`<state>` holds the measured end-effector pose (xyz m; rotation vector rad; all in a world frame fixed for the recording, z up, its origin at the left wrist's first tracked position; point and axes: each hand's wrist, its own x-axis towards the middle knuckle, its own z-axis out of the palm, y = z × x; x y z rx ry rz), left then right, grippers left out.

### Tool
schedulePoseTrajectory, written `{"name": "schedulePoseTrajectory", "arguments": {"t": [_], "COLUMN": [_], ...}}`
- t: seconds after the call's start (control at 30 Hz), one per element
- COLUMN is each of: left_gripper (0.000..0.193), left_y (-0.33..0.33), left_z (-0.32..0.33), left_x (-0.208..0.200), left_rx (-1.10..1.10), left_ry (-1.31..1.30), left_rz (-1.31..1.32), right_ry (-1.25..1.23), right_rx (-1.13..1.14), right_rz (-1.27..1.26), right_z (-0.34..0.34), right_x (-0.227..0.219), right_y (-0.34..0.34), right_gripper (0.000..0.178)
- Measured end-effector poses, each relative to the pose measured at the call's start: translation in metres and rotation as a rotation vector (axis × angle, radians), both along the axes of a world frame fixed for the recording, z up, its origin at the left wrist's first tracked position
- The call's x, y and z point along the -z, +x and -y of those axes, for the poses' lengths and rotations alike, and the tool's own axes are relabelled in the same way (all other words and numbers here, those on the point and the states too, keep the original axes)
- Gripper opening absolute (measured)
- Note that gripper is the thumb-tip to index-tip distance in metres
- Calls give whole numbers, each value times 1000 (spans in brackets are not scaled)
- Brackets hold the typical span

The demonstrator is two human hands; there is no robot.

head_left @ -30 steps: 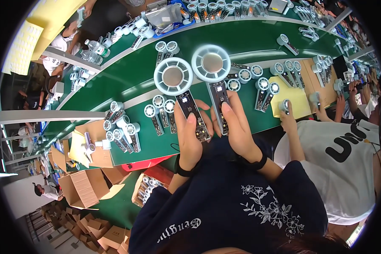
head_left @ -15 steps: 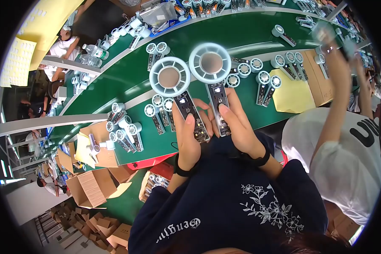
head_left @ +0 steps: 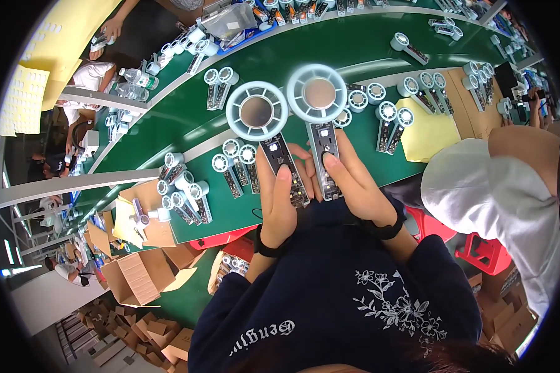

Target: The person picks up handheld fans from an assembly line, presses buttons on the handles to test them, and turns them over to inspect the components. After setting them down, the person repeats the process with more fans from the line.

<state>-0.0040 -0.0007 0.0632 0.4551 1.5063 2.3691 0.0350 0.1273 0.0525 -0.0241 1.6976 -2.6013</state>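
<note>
Left hand [head_left: 280, 208] wraps snugly round a pale-blue, ring-headed plastic device [head_left: 274, 148], black-faced handle; right hand [head_left: 362, 189] wraps its matching twin [head_left: 321, 132]. Both point near twelve o'clock, each thumb-pressed, apparently for steadiness.

The left fan [head_left: 272, 148] and the right fan [head_left: 323, 138] are showing rings [head_left: 285, 113] of smooth, pale plastic with a soft sheen, while their discs [head_left: 256, 112] are looking like dull metal. The counter [head_left: 342, 51] is gleaming, smooth and glossy, streaked with reflected light. A yellow sheet [head_left: 432, 133] is looking like matt paper, and an open box [head_left: 140, 276] is showing dull, creased cardboard. A bottle [head_left: 137, 78] is glinting in clear plastic, and a bag [head_left: 230, 23] is shining thin and filmy. A stool [head_left: 486, 255] is showing smooth, glossy red plastic. The dark shirt [head_left: 311, 280] and the white shirt [head_left: 470, 186] are both looking like soft, matt cloth.
</note>
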Motion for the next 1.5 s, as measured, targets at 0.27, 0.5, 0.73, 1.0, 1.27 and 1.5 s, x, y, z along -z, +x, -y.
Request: {"name": "schedulePoseTrajectory", "arguments": {"t": [0.27,0.5,0.73,1.0,1.27,1.5], "left_gripper": [33,36,40,52,53,45], "left_y": [-4,-4,-2,-1,2,7], "left_z": [1,-2,1,-1,4,5], "left_x": [4,-3,2,9,26,27], "left_rx": [22,15,43,-5,38,-33], "left_ry": [1,25,18,-4,102,-11], "left_rz": [23,57,71,70,20,73], "right_ry": [-11,41,-50,147,280,291], "right_rx": [-6,-22,-44,-26,23,77], "right_rz": [45,19,20,-57,-162,-94], "right_z": [-4,-7,-4,-9,-8,-7], "right_x": [-7,-12,-7,-1,0,9], "right_y": [0,-2,-2,-3,-5,-3], "right_gripper": [41,43,39,38,45,29]}}
